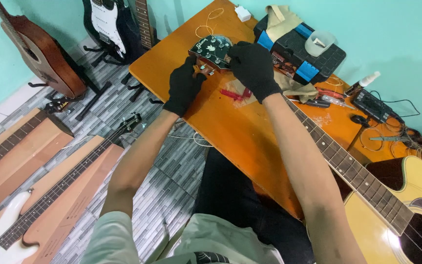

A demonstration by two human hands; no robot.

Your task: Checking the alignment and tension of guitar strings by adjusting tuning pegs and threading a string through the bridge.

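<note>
An acoustic guitar (396,195) lies across the orange table (250,132), its dark headstock (210,49) at the far end. Both my hands wear black gloves. My left hand (184,84) pinches a tuning peg on the near-left side of the headstock. My right hand (253,67) is closed over the headstock's right side where the neck begins. A red-handled tool (231,94) lies on the table just below my right hand.
A black and blue toolbox (301,49) with a cloth stands behind the headstock. Screwdrivers, a small bottle, a black device and cables lie at the right. Other guitars stand on racks at the back left; two basses lie on cardboard on the tiled floor.
</note>
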